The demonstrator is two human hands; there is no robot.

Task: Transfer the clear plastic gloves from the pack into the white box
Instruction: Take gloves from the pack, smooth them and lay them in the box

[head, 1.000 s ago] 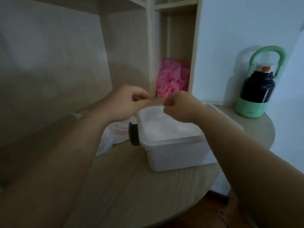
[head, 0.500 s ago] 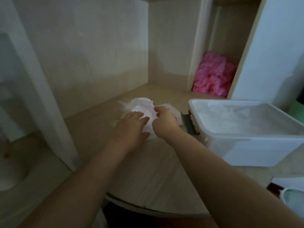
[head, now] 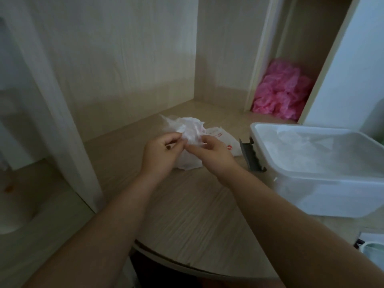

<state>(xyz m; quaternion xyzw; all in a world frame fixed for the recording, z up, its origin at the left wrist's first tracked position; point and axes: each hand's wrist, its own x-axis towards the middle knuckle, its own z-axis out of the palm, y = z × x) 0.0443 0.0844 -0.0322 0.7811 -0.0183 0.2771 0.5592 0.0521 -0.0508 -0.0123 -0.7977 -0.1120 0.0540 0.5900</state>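
— What's nearest?
— The rounded wood-grain table (head: 187, 221), carrying the white box (head: 332, 196).
— And the 2 hands?
— Left of the box, left hand (head: 160, 156) and right hand (head: 214, 156) both pinch the crumpled glove pack (head: 190, 132).
— Farther back?
— Behind the box, a pink plastic bundle (head: 282, 90) in a pale wooden cubby (head: 301, 38).
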